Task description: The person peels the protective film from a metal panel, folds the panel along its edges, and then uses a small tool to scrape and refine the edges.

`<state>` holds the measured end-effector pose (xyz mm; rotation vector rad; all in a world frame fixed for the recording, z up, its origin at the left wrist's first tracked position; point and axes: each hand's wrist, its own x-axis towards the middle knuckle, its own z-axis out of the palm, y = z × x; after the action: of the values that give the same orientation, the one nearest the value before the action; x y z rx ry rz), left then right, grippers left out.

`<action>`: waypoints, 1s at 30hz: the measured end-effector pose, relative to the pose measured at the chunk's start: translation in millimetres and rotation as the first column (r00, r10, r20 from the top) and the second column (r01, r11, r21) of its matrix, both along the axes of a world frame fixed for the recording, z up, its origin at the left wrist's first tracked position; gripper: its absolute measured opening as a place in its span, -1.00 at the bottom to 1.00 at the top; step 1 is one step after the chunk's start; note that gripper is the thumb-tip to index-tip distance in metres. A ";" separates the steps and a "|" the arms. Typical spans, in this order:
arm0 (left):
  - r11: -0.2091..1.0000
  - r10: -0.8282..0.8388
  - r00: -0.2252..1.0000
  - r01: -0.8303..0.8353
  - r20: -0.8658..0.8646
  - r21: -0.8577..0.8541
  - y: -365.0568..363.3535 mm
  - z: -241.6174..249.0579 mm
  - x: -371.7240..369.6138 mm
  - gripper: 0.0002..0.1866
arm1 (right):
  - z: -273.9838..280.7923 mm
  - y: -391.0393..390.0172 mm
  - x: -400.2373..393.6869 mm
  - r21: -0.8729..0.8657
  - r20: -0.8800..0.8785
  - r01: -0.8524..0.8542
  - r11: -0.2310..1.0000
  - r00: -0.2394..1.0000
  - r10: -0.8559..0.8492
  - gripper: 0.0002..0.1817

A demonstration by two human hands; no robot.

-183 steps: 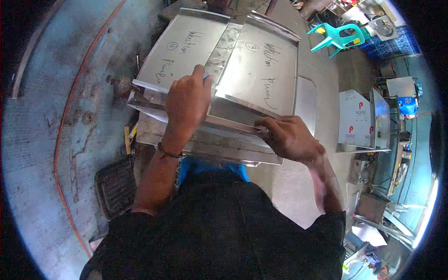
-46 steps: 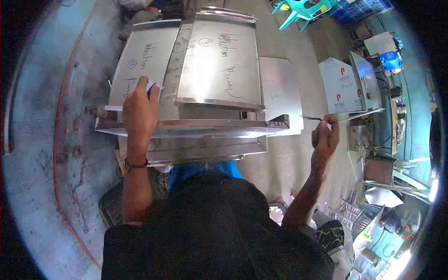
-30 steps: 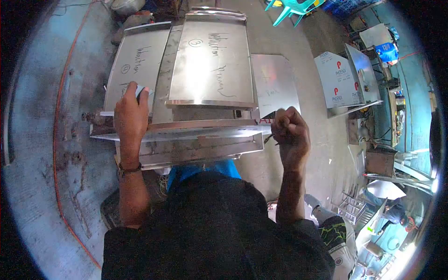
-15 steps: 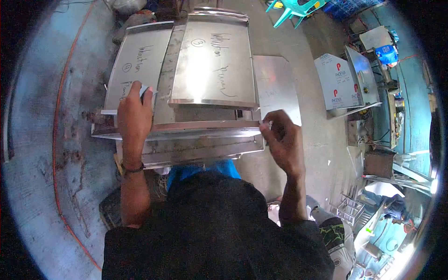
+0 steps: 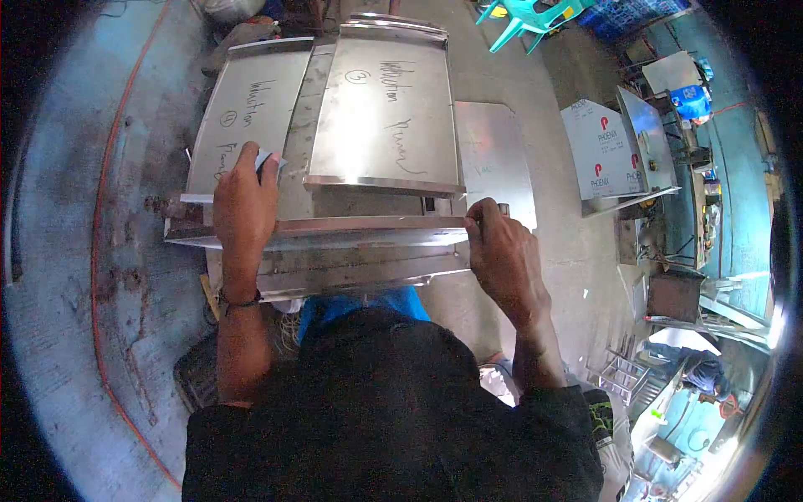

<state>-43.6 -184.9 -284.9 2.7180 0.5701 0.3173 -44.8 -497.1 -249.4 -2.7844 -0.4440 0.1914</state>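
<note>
A long folded sheet-metal panel [image 5: 368, 237] stands on edge across the near side of the work surface. At its right end, my right hand [image 5: 508, 263] is closed, thumb and fingers pinching the corner. My left hand [image 5: 244, 201] is over the panel's left part, closed around a small pale piece [image 5: 264, 157] whose kind I cannot make out. Just beyond that hand lies a metal panel [image 5: 251, 100] with handwriting and a circled 4. A wider metal panel [image 5: 381, 117], marked with a circled 3, lies in the middle.
A flat metal sheet [image 5: 493, 159] lies right of the panels. Farther right stand film-covered sheets [image 5: 602, 138] with red logos. A green plastic chair [image 5: 531, 17] is at the top. A person [image 5: 707, 372] bends over at the far right. The blue wall [image 5: 58, 251] runs along the left.
My right hand has turned, and its fingers have closed onto the corner of the standing panel. My left hand has barely moved and still holds the pale piece.
</note>
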 end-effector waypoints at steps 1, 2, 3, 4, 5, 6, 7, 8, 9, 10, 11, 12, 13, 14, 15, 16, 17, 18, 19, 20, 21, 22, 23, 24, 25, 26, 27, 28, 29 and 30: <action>1.000 0.000 1.000 0.000 0.001 -0.001 -0.3 0.2 0.1 -0.67 | -0.6 -0.7 -0.3 -0.001 0.001 0.000 1.000 1.000 0.000 -0.87; 1.000 0.007 1.000 -0.007 -0.009 -0.005 -0.5 0.4 0.1 -0.67 | -2.1 -2.0 -1.3 -0.026 -0.014 0.003 1.000 1.000 -0.003 -0.87; 1.000 0.015 1.000 -0.015 -0.018 -0.009 -0.4 0.6 0.2 -0.67 | -3.2 -3.2 -1.8 -0.050 -0.028 0.004 0.999 1.000 -0.005 -0.87; 1.000 0.020 1.000 -0.020 -0.017 -0.010 -1.3 2.0 -0.2 -0.67 | -3.3 -5.4 -3.2 -0.051 -0.027 -0.001 0.999 1.000 -0.001 -0.87; 1.000 0.022 1.000 -0.022 -0.020 -0.005 -2.9 4.6 -0.7 -0.68 | -3.0 -8.9 -5.3 0.012 -0.032 0.080 0.997 0.996 -0.080 -0.88; 1.000 0.025 0.999 -0.025 -0.024 0.000 -3.9 6.6 -1.0 -0.68 | -3.2 -12.9 -6.2 0.074 -0.042 0.160 0.984 0.987 -0.158 -0.89; 1.000 0.029 0.999 -0.029 -0.025 0.000 -4.2 7.9 -1.4 -0.68 | -4.1 -17.5 -6.0 0.074 -0.043 0.156 0.985 0.987 -0.153 -0.89; 0.999 0.034 0.999 -0.034 -0.037 -0.017 -5.0 9.0 -1.7 -0.68 | -5.5 -23.2 -6.3 0.103 -0.011 0.205 0.973 0.979 -0.205 -0.91; 0.999 0.035 0.998 -0.036 -0.048 -0.034 -6.2 9.4 -1.4 -0.68 | -6.9 -29.2 -7.0 0.134 0.020 0.255 0.958 0.966 -0.259 -0.92; 0.999 0.031 0.998 -0.033 -0.049 -0.033 -5.1 7.2 -1.3 -0.68 | -8.4 -35.1 -7.6 0.237 0.059 0.232 0.944 0.966 -0.252 -0.93; 0.999 -0.003 1.000 0.003 -0.007 -0.051 -1.4 2.9 -1.6 -0.68 | -11.6 -40.4 -6.4 0.238 0.059 0.237 0.942 0.965 -0.257 -0.93; 0.997 -0.038 0.999 0.040 0.035 -0.068 2.0 -1.5 -1.4 -0.68 | -15.6 -45.3 -4.5 0.304 0.089 0.252 0.919 0.953 -0.290 -0.93; 0.997 -0.045 0.998 0.047 0.037 -0.067 4.1 -5.7 -0.4 -0.68 | -17.5 -48.6 -3.0 0.369 0.118 0.262 0.892 0.939 -0.324 -0.92; 0.998 -0.039 0.998 0.041 0.051 -0.050 5.9 -9.9 0.4 -0.68 | -16.6 -49.3 -3.2 0.415 0.083 0.303 0.858 0.926 -0.368 -0.88; 0.999 -0.033 0.997 0.035 0.065 -0.031 6.3 -11.6 1.2 -0.68 | -19.3 -52.4 -1.9 0.417 0.084 0.308 0.855 0.924 -0.374 -0.88; 0.999 -0.039 0.997 0.041 0.066 -0.029 5.4 -10.9 1.9 -0.68 | -24.4 -56.6 1.1 0.450 0.099 0.332 0.829 0.904 -0.416 -0.85; 0.999 -0.025 0.998 0.026 0.055 -0.025 4.3 -9.7 2.2 -0.68 | -27.8 -60.5 5.3 0.485 0.114 0.353 0.800 0.882 -0.457 -0.82; 1.000 -0.010 0.999 0.011 0.042 -0.021 3.7 -9.1 2.2 -0.68 | -29.1 -63.9 9.4 0.487 0.113 0.356 0.798 0.880 -0.462 -0.82; 1.000 -0.014 0.999 0.015 0.042 -0.019 4.1 -8.8 1.2 -0.68 | -29.7 -67.9 12.7 0.566 0.149 0.345 0.749 0.850 -0.505 -0.81; 0.999 -0.024 0.999 0.025 0.036 -0.025 5.4 -9.5 1.0 -0.68 | -30.3 -71.4 16.7 0.640 0.181 0.325 0.696 0.817 -0.548 -0.79; 0.999 -0.033 0.999 0.034 0.029 -0.032 5.4 -9.7 0.4 -0.68 | -30.5 -74.9 20.2 0.642 0.180 0.328 0.694 0.815 -0.551 -0.79; 0.999 -0.037 0.999 0.038 0.028 -0.030 3.0 -7.1 -1.1 -0.68 | -30.1 -78.4 23.1 0.736 0.107 0.283 0.615 0.849 -0.518 -0.80; 0.999 -0.033 0.999 0.034 0.031 -0.010 0.0 -2.8 -2.8 -0.68 | -29.2 -80.7 24.4 0.817 0.041 0.243 0.523 0.880 -0.473 -0.81; 1.000 -0.029 0.999 0.028 0.036 0.009 -2.2 -0.5 -2.6 -0.68 | -17.2 -70.9 20.7 0.840 -0.047 0.291 0.459 0.881 -0.471 -0.80; 1.000 -0.030 0.999 0.029 0.036 0.009 -2.4 -1.3 -2.3 -0.68 | -15.1 -70.0 20.9 0.840 -0.047 0.291 0.459 0.880 -0.472 -0.80; 0.999 -0.035 0.998 0.034 0.054 0.016 -1.3 -3.0 -2.4 -0.68 | -14.3 -69.5 21.0 0.873 -0.146 0.313 0.374 0.899 -0.412 -0.80; 0.999 -0.039 0.997 0.037 0.072 0.024 -0.9 -3.6 -2.3 -0.68 | -13.4 -68.5 21.7 0.896 -0.238 0.340 0.286 0.910 -0.338 -0.80; 0.999 -0.036 0.997 0.034 0.073 0.025 -1.0 -2.5 -1.4 -0.68 | -13.0 -64.3 23.9 0.915 -0.277 0.340 0.216 0.921 -0.276 -0.79; 1.000 -0.024 0.999 0.023 0.036 0.008 -1.2 -0.5 -0.6 -0.68 | -13.6 -62.1 24.7 0.915 -0.278 0.339 0.218 0.922 -0.269 -0.79; 1.000 -0.009 1.000 0.009 -0.002 -0.008 -1.1 0.5 0.1 -0.67 | -14.4 -59.4 25.9 0.943 -0.332 0.333 -0.003 0.939 -0.089 -0.79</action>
<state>-43.5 -186.0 -284.4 2.7128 0.5578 0.3090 -18.9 -556.5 -263.8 -1.2628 0.0119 0.0035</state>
